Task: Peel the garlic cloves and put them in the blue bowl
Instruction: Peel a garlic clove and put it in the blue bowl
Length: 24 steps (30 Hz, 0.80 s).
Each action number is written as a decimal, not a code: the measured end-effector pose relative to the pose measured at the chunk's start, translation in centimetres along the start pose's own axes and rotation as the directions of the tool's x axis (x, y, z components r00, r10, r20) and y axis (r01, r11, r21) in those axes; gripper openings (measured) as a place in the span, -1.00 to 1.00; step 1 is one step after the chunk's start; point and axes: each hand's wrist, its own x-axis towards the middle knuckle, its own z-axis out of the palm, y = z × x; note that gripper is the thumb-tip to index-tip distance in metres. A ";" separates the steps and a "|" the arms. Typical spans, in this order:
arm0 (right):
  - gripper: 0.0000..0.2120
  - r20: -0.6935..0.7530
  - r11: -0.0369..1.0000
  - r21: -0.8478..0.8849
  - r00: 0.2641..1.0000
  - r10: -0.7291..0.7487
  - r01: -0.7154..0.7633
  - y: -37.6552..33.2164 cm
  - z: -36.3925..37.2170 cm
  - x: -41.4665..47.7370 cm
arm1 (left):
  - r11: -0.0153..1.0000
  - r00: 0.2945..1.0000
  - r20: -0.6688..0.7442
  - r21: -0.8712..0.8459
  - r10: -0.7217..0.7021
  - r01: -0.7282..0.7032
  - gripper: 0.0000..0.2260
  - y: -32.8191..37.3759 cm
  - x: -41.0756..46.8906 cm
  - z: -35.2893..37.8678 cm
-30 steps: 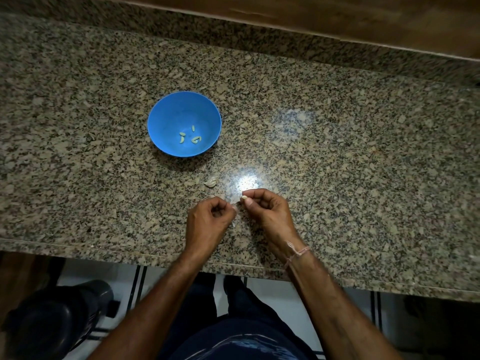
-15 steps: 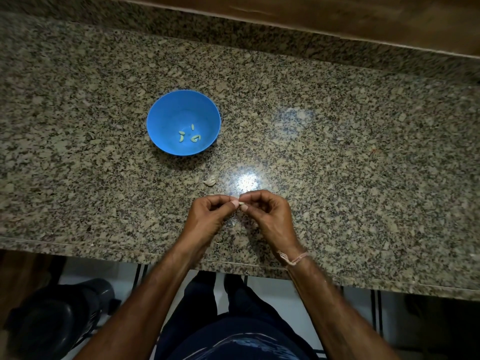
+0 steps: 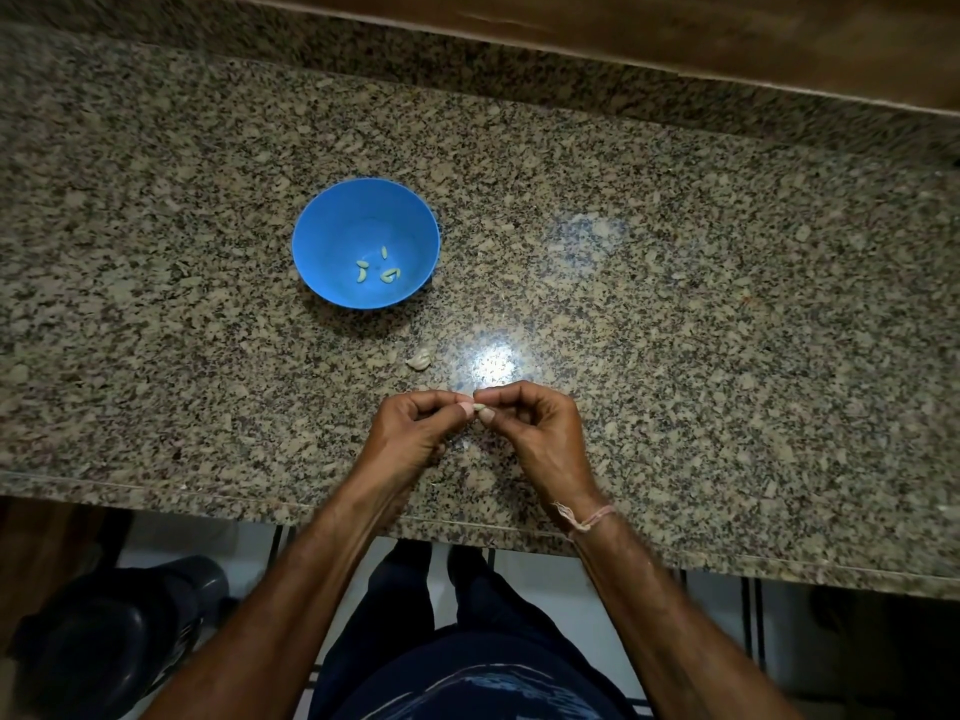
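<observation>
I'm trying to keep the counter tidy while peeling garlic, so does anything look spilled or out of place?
Only one thing: a pale scrap lies loose on the counter between the blue bowl and the left hand; peel or clove, I cannot tell. The bowl stands upright, its peeled cloves inside.

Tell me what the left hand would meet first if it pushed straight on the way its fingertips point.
The left hand points at the garlic clove it pinches; just beyond is the right hand.
</observation>
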 end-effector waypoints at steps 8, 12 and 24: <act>-0.88 -0.006 0.998 0.038 0.999 0.047 -0.047 0.2 0.5 -0.1 | 0.991 0.991 -0.064 0.071 0.118 -0.114 -0.92 0.0 -0.7 1.5; -0.86 -0.048 0.975 0.141 0.983 0.177 -0.169 0.4 1.0 -0.3 | 0.948 0.969 -0.108 0.256 0.223 -0.189 -0.94 -0.4 -0.7 1.9; -0.80 0.007 0.862 0.393 0.938 0.346 -0.321 -0.4 0.5 0.1 | 0.883 0.942 -0.195 0.440 0.274 -0.166 -0.93 -1.8 -0.1 1.3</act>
